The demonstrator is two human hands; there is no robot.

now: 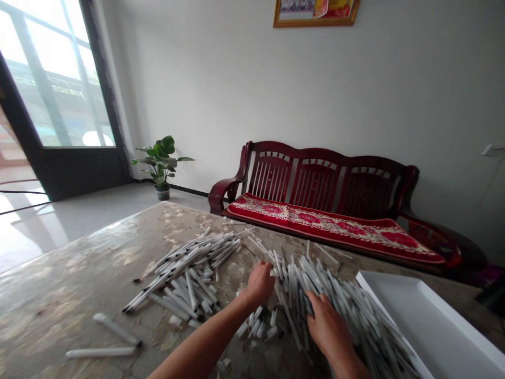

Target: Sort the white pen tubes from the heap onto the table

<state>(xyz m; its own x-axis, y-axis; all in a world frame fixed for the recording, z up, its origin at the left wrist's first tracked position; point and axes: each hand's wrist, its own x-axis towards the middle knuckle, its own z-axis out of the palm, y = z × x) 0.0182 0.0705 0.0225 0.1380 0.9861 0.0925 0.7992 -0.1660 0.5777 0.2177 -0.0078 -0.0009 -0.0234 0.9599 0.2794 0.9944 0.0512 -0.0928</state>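
Observation:
A large heap of white, translucent pen barrels (347, 295), some with dark ends, covers the table to the right of centre. My left hand (260, 283) is closed beside the heap's left edge; anything in its fingers is hidden. Lower on the heap rests my right hand (326, 322), its fingers curled among the barrels, and what they grip cannot be made out. Small white and black caps (258, 322) lie between my forearms. To the left is a second pile of pens (189, 263), many with black caps, lying roughly side by side.
A shallow white box (442, 321) stands at the right, touching the heap. Two loose barrels (100, 352) lie at the table's (59, 300) front left. Past the far edge are a dark red wooden bench (315, 179) with a patterned cover and a potted plant (161, 163).

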